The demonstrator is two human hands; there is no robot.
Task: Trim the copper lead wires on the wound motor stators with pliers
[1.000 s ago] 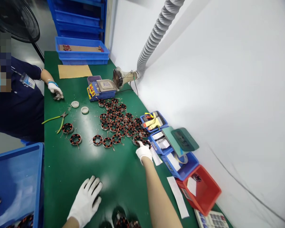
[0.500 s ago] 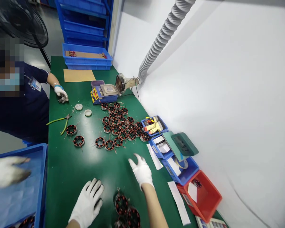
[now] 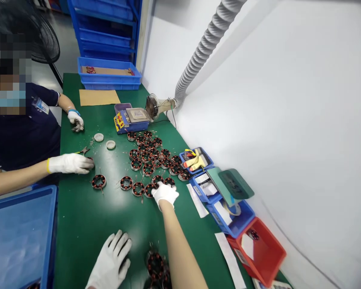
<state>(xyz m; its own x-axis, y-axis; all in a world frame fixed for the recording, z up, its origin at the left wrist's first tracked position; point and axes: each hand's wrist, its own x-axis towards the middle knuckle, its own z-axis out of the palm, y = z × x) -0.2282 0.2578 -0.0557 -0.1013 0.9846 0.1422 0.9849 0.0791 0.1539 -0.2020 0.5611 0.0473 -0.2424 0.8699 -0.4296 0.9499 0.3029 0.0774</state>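
My right hand [image 3: 165,193], in a white glove, reaches forward and curls over a copper-wound stator ring [image 3: 157,180] at the near edge of a group of several stator rings [image 3: 147,156] on the green table [image 3: 87,224]. My left hand [image 3: 111,261], also gloved, lies flat on the table with fingers spread and holds nothing. A small stack of stator rings [image 3: 155,265] sits between my forearms at the near edge.
A co-worker on the left has one gloved hand [image 3: 70,163] by the pliers [image 3: 83,150] and another hand [image 3: 75,119] farther back. Small blue bins [image 3: 228,216] and a red bin [image 3: 264,257] line the right edge. A blue crate [image 3: 18,237] stands at left, a solder pot [image 3: 130,118] and hose [image 3: 204,44] at the back.
My right hand drew back toward the near stack, then reached forward again onto the near row of rings. A co-worker's gloved hand came in from the left to the pliers.
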